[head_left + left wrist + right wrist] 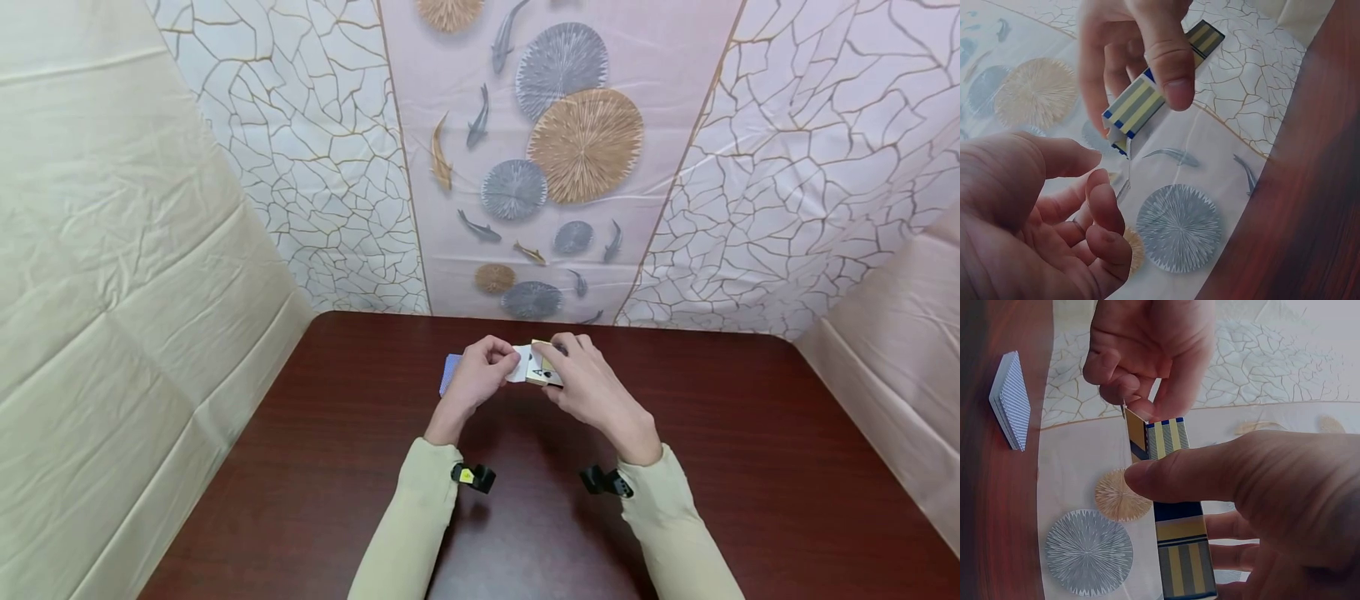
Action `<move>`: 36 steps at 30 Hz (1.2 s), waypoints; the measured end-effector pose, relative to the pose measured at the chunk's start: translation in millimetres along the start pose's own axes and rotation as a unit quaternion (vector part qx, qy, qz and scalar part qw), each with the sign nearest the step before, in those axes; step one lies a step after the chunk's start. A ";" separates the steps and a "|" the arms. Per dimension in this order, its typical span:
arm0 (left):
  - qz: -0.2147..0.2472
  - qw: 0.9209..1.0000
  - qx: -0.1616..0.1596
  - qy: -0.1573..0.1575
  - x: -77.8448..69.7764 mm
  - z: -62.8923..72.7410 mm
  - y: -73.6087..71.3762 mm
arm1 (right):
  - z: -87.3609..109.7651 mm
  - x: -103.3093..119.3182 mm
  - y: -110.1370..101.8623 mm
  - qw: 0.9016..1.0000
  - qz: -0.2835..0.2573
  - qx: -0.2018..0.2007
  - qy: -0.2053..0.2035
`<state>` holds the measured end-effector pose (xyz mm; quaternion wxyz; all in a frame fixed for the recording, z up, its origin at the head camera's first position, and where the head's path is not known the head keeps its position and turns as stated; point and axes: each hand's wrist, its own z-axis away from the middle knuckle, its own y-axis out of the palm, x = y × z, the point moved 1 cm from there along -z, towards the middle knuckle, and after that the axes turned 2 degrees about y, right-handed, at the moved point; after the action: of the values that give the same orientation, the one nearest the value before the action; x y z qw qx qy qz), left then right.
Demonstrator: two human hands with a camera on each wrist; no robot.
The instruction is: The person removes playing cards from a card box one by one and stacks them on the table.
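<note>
My right hand point(588, 379) grips a playing-card box point(536, 373) near the table's far edge, its face showing an ace and a spade. In the right wrist view the narrow side of the card box point(1185, 562) is striped yellow and grey with dark blue bands, and the thumb lies across it. At the box's left end, my left hand point(477, 373) pinches the white end flap point(519, 364) with its fingertips. What the box holds inside is hidden. A deck of blue-backed cards point(449, 371) lies on the table beside the left hand, partly covered by it.
The dark red wooden table point(337, 483) stretches around both arms. Behind it hangs a patterned cloth point(480, 242) with fish and round motifs. Beige cloth point(112, 292) hangs along the left side, and more cloth point(892, 333) hangs on the right.
</note>
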<state>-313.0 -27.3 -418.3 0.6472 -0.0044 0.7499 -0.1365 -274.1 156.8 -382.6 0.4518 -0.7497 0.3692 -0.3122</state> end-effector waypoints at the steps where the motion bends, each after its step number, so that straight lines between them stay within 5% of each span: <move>1: -0.003 1.000 0.000 -0.001 0.3 0.0 1.0 | 0.3 -0.2 0.3 1.000 0.000 -0.001 -0.001; 22: -0.058 0.998 0.008 -0.020 2.3 5.3 14.6 | 0.3 4.6 -2.5 1.000 -0.006 0.000 -0.005; 36: -0.033 0.998 0.029 -0.045 4.4 3.8 14.5 | 0.2 3.7 -1.4 1.000 0.005 -0.005 -0.009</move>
<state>-307.6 -14.8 -426.1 0.6750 -0.0165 0.7155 -0.1794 -271.6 154.2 -380.9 0.4535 -0.7528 0.3702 -0.3010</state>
